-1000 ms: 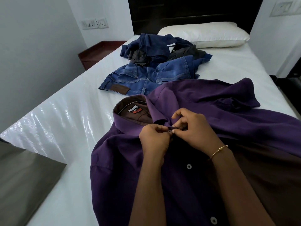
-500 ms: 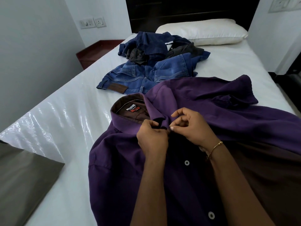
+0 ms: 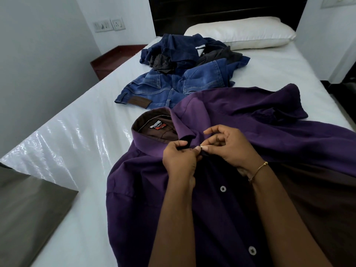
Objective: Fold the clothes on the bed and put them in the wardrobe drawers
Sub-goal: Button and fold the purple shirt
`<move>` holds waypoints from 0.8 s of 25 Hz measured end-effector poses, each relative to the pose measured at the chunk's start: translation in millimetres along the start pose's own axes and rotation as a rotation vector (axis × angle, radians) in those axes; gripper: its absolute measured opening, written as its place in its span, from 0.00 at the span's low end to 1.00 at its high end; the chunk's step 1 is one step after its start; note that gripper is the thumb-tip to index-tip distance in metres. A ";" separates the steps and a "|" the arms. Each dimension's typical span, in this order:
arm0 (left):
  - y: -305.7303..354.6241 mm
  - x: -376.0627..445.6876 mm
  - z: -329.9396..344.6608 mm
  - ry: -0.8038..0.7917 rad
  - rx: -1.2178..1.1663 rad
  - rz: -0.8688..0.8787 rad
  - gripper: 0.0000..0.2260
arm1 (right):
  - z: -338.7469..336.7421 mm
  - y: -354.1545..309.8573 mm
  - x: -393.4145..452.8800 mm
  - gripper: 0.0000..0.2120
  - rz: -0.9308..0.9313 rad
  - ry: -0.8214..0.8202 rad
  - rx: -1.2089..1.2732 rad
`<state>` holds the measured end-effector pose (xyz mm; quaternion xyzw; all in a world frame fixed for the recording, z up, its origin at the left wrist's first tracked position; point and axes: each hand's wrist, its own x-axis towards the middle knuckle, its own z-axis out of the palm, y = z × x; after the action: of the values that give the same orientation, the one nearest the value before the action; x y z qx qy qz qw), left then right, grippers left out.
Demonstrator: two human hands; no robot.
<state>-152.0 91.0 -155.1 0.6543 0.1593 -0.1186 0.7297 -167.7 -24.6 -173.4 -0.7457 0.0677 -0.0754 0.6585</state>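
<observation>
Pinching purple shirt (image 3: pixel 154 189) placket, both hands; button seemingly hidden behind fingers (image 3: pixel 207 148).

One purple shirt (image 3: pixel 240 116), one pair of jeans (image 3: pixel 173 85), one pillow (image 3: pixel 240 33), two hands.

This is a bedroom in a home. A bed (image 3: pixel 81 143) with a white sheet fills most of the view, with a white pillow (image 3: pixel 240 33) at its far end against a dark wooden headboard (image 3: pixel 221 8). A low reddish-brown bedside table (image 3: pixel 115 58) stands at the far left under wall switches and a socket (image 3: pixel 108 25). Loose clothes (image 3: pixel 185 64) lie heaped on the sheet.
</observation>
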 end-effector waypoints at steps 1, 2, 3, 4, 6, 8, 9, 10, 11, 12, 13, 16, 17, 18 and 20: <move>-0.2 0.3 0.6 -0.002 0.001 -0.004 0.13 | -1.7 0.3 -0.7 0.14 0.014 -0.010 0.049; -0.8 0.7 0.8 -0.006 0.014 -0.005 0.13 | -3.0 0.6 -1.0 0.14 0.015 -0.020 0.071; -1.2 1.3 0.8 -0.015 0.028 -0.009 0.12 | -3.5 0.1 -1.1 0.14 0.004 -0.024 0.059; -1.0 1.3 0.6 -0.030 0.032 -0.018 0.11 | -3.5 -0.6 -1.0 0.14 -0.015 -0.018 0.020; 0.5 2.1 -0.2 -0.080 0.008 -0.066 0.09 | -3.5 -1.0 0.0 0.14 -0.044 0.019 -0.024; 2.4 3.8 -2.3 -0.116 -0.035 -0.129 0.08 | -3.2 -2.2 1.0 0.14 -0.041 0.037 0.013; 2.5 4.8 -2.6 -0.126 -0.042 -0.141 0.08 | -2.9 -1.8 1.7 0.14 -0.031 0.032 0.042; 1.9 6.3 -2.4 -0.133 -0.039 -0.138 0.09 | -1.9 -1.5 2.0 0.14 -0.022 0.026 0.059; 1.4 7.1 -1.1 -0.141 -0.034 -0.126 0.09 | -0.2 -1.8 2.2 0.13 -0.019 0.020 0.052; 0.8 7.2 0.8 -0.150 -0.029 -0.108 0.10 | 0.7 -2.8 2.0 0.13 -0.042 0.016 -0.014; -0.1 6.7 3.2 -0.156 -0.030 -0.085 0.10 | 0.0 -4.5 2.2 0.12 -0.087 0.001 -0.156; -4.1 5.4 10.8 -0.113 -0.042 0.001 0.11 | -13.3 -11.9 -2.3 0.10 -0.161 -0.138 -0.600; -6.4 5.6 12.2 -0.085 -0.045 0.029 0.11 | -22.2 -11.1 -7.2 0.10 -0.124 -0.177 -0.681; -9.0 7.3 12.4 -0.062 -0.050 0.051 0.11 | -31.4 -7.7 -12.9 0.10 -0.075 -0.193 -0.762; -15.3 9.4 12.7 -0.042 -0.024 0.083 0.13 | -49.9 1.9 -26.9 0.10 -0.006 -0.100 -0.915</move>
<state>-148.1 76.9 -171.6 0.6489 0.1180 -0.1000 0.7450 -204.1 -68.0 -169.9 -0.9627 0.0601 -0.0036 0.2639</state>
